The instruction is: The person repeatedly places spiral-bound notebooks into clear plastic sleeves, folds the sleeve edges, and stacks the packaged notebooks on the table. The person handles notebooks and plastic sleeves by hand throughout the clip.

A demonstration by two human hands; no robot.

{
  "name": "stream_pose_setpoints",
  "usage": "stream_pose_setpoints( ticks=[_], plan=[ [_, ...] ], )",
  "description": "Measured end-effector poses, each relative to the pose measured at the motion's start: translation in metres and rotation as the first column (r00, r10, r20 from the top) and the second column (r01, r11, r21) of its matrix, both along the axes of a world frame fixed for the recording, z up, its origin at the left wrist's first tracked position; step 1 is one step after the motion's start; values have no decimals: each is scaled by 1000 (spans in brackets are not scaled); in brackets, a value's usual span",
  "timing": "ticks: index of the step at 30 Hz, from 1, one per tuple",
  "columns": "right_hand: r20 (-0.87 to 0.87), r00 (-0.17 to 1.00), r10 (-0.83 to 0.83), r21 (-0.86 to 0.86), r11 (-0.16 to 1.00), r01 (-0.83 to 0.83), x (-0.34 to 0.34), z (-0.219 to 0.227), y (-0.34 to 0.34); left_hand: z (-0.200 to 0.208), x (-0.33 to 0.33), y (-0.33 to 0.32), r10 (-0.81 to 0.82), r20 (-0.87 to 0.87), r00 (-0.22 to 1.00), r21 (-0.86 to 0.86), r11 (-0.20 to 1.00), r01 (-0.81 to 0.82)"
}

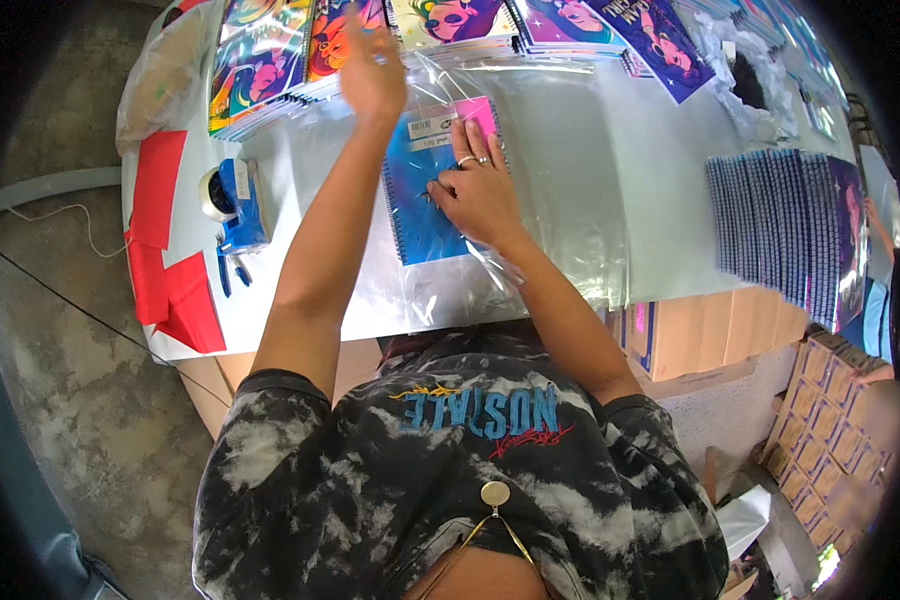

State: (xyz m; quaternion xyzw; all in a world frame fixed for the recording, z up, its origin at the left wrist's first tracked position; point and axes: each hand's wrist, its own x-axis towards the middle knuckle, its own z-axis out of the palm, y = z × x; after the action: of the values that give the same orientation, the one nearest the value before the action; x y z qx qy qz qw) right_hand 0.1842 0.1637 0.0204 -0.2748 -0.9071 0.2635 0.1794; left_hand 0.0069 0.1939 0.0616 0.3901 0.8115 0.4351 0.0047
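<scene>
A blue spiral notebook (420, 215) with a pink corner and a white label lies on the table in front of me, coil along its left side. Clear plastic film (570, 200) spreads around and to the right of it. My right hand (480, 195), with rings on it, rests on the notebook, fingers stretched out and thumb apart. Farther off, my left hand (372, 80) is raised at the near edge of the notebook stacks, beside an orange-covered notebook (332, 40). Motion smears its fingers, and whether they touch anything cannot be made out.
Colourful notebook stacks (260, 70) line the far edge. At left are a blue tape dispenser (240, 205), blue pens or cutters (232, 270) and red sheets (157, 190). A notebook row (785, 225) stands at right, near another person's arm (878, 230). Cardboard boxes (705, 330) sit below.
</scene>
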Motion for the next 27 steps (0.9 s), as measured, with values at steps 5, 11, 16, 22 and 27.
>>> stream_pose_setpoints(
  ticks=[5,11,16,22,27],
  plan=[
    [12,1000,10,1,1000,-10,-1,-4,2,-46,18,-106,-283,-369,885,-455,886,93],
    [-152,979,136,-159,974,-161,-5,-9,13,-52,65,-116,-339,-265,903,-644,759,96],
    [102,909,405,-63,914,-400,-15,-13,26,-51,66,-113,-381,-212,900,-618,766,178],
    [2,817,577,-470,722,-509,-14,-6,61,-38,93,-127,-526,-129,840,-742,614,270],
    [170,794,584,-440,765,-469,-18,-1,56,-38,181,-174,-755,216,619,-490,464,738]
  ],
)
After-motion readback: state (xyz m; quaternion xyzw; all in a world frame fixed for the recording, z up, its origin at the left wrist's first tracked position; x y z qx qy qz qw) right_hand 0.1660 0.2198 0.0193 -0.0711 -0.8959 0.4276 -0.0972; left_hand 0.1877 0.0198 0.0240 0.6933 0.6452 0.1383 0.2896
